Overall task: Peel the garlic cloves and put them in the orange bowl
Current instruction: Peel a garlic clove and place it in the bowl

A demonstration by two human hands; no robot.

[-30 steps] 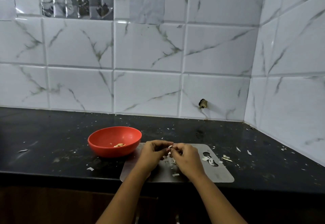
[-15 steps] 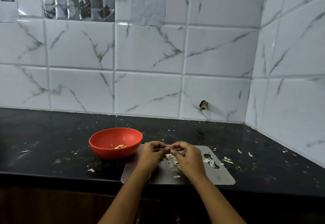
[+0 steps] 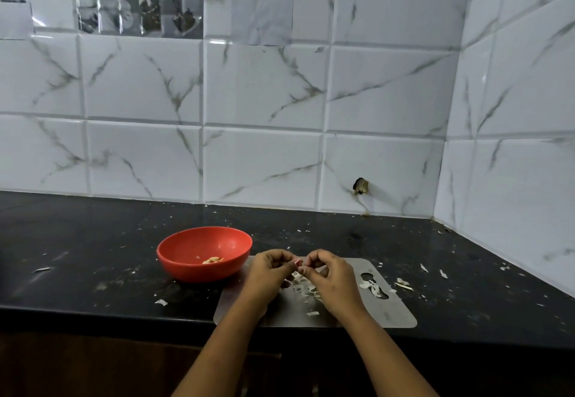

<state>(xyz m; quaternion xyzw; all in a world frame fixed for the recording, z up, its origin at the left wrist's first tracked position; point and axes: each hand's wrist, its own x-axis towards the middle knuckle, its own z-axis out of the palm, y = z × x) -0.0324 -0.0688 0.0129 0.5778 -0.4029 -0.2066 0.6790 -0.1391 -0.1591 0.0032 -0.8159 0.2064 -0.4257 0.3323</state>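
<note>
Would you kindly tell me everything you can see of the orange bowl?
The orange bowl is round, smooth and glossy, plastic by the look. It stands upright on the black countertop, just left of the grey cutting board. A few pale peeled garlic pieces lie at its bottom. The left hand is close on its right but does not touch it.

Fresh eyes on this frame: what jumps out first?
The orange bowl, bright on the black counter left of the hands, holds a few peeled pieces. The left hand and right hand meet fingertip to fingertip over the grey cutting board, pinching what looks like a garlic clove above scattered peels.
</note>
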